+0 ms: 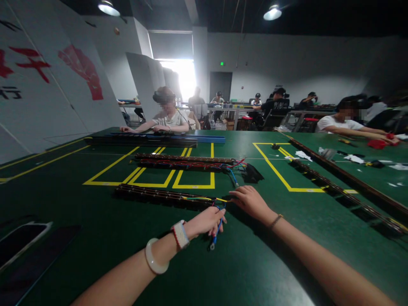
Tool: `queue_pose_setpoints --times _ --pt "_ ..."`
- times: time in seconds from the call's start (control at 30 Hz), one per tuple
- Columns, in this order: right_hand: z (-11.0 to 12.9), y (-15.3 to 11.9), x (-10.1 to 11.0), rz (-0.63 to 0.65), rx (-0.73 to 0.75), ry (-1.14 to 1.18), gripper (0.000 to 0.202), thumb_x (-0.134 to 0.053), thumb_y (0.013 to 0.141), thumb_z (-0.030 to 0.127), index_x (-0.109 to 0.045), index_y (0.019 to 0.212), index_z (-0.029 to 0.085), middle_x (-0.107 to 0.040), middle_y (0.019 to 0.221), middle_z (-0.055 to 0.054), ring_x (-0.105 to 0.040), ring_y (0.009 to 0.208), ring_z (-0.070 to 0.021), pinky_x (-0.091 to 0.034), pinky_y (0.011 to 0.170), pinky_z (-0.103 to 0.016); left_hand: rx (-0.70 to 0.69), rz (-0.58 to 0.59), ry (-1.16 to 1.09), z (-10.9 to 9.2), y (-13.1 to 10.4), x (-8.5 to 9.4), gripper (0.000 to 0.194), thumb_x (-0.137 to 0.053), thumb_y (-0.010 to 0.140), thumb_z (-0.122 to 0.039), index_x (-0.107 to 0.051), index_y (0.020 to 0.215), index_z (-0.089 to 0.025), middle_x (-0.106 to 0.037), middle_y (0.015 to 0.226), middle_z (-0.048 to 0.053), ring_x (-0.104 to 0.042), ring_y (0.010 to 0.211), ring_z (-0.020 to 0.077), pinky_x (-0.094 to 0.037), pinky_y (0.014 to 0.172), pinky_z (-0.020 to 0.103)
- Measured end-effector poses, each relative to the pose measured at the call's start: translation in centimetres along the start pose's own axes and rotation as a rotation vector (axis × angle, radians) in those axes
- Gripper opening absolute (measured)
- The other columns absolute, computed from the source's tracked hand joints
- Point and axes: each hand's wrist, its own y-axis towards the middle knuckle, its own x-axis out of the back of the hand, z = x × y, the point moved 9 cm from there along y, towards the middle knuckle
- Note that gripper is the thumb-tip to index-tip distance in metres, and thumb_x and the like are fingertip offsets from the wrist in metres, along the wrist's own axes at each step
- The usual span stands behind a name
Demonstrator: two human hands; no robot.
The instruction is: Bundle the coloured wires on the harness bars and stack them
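A long dark strip assembly (pixel 153 194) lies across the green table with wires coming out of its right end. My left hand (pixel 204 222) is closed around a blue wire (pixel 219 227) at that end. The wire hangs past the fingers and ends in a metal ring terminal (pixel 212 245). My right hand (pixel 251 202) pinches the end of a yellow wire (pixel 221 200) just right of the strip. A yellow-green wire (pixel 197 198) runs along the strip's top. Behind it lies a second strip assembly (pixel 185 160) with red and blue wires and a black piece (pixel 254 173) at its right end.
Yellow tape lines (pixel 191 186) mark the green table (pixel 178 276). Long strips (pixel 344 193) and paper scraps (pixel 303 156) lie to the right. Blue rails (pixel 210 139) lie at the far side, where a co-worker (pixel 172 119) sits. A dark flat panel (pixel 47 259) is at lower left.
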Motion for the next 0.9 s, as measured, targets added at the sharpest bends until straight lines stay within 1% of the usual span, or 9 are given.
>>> queue_pose_setpoints --times 0.1,0.2,0.3,0.4,0.5,0.6,0.73,0.83,0.9 --pt "-0.8 -1.5 -0.9 0.049 0.023 -0.043 0.024 -0.049 0.093 0.032 -0.066 0.107 0.024 -0.061 0.085 -0.005 -0.051 0.081 -0.0174 -0.037 0.076 -0.031 0.017 -0.043 0.295 -0.8 -0.7 1.0 0.046 -0.033 0.090 -0.050 -0.055 0.080 -0.011 -0.055 0.058 -0.001 -0.039 0.038 0.0060 -0.032 0.044 0.021" --pt "-1.0 -1.8 -1.3 0.066 0.024 -0.037 0.022 -0.050 0.093 0.030 -0.068 0.105 0.027 -0.059 0.080 -0.004 -0.049 0.076 -0.0157 -0.034 0.072 -0.029 -0.006 -0.130 0.547 -1.8 -1.3 1.6 0.045 -0.037 0.090 -0.047 -0.060 0.074 -0.012 -0.056 0.055 0.001 -0.048 0.044 0.0096 -0.037 0.051 0.023" --pt "-1.2 -1.6 -1.5 0.060 0.002 -0.013 0.022 -0.050 0.093 0.030 -0.068 0.105 0.028 -0.057 0.079 -0.004 -0.047 0.074 -0.0149 -0.032 0.069 -0.028 -0.051 -0.179 0.770 -2.5 -1.8 1.4 0.042 -0.037 0.091 -0.041 -0.061 0.072 -0.012 -0.060 0.059 0.004 -0.056 0.051 0.0127 -0.041 0.057 0.025" --pt "-1.3 -1.5 -1.6 0.058 -0.005 -0.010 0.022 -0.050 0.093 0.030 -0.068 0.106 0.029 -0.056 0.078 -0.004 -0.046 0.074 -0.0151 -0.030 0.069 -0.028 -0.132 -0.220 1.036 -3.4 -2.2 0.8 0.037 -0.039 0.092 -0.035 -0.064 0.078 -0.011 -0.066 0.071 0.009 -0.062 0.062 0.0177 -0.045 0.062 0.028" --pt "-1.4 -1.6 -1.7 0.063 -0.004 -0.018 0.022 -0.049 0.093 0.031 -0.068 0.104 0.029 -0.055 0.076 -0.003 -0.044 0.073 -0.0157 -0.029 0.068 -0.029 -0.209 -0.205 1.256 -3.8 -2.3 0.1 0.033 -0.040 0.092 -0.029 -0.066 0.085 -0.010 -0.068 0.077 0.013 -0.065 0.069 0.0225 -0.047 0.066 0.033" --pt "-1.4 -1.6 -1.6 0.060 -0.005 -0.021 0.023 -0.049 0.093 0.030 -0.068 0.105 0.028 -0.054 0.076 -0.004 -0.044 0.072 -0.0160 -0.028 0.067 -0.029 -0.250 -0.192 1.313 -4.0 -2.1 -0.1 0.032 -0.041 0.092 -0.027 -0.066 0.083 -0.010 -0.067 0.076 0.013 -0.065 0.069 0.0227 -0.048 0.067 0.033" --pt "-1.6 -1.7 -1.7 0.051 -0.027 -0.015 0.024 -0.048 0.094 0.031 -0.069 0.104 0.026 -0.055 0.076 -0.004 -0.044 0.072 -0.0160 -0.028 0.067 -0.029 -0.262 -0.246 1.230 -4.5 -2.3 0.5 0.042 -0.035 0.094 -0.038 -0.065 0.082 -0.013 -0.067 0.076 0.010 -0.064 0.067 0.0193 -0.047 0.064 0.029" --pt "-1.8 -1.7 -1.8 0.048 -0.047 -0.007 0.025 -0.047 0.094 0.032 -0.069 0.103 0.025 -0.056 0.076 -0.004 -0.045 0.072 -0.0165 -0.029 0.067 -0.029 -0.265 -0.344 1.155 -5.3 -3.2 1.7 0.053 -0.025 0.095 -0.047 -0.063 0.079 -0.014 -0.066 0.076 0.008 -0.063 0.066 0.0161 -0.045 0.063 0.026" --pt "-1.9 -1.7 -1.8 0.040 -0.059 -0.002 0.025 -0.046 0.094 0.032 -0.069 0.103 0.025 -0.057 0.077 -0.005 -0.046 0.073 -0.0169 -0.030 0.067 -0.029 -0.266 -0.455 1.137 -5.9 -3.9 2.9 0.050 -0.024 0.096 -0.045 -0.061 0.085 -0.014 -0.065 0.077 0.007 -0.062 0.066 0.0156 -0.044 0.061 0.025"
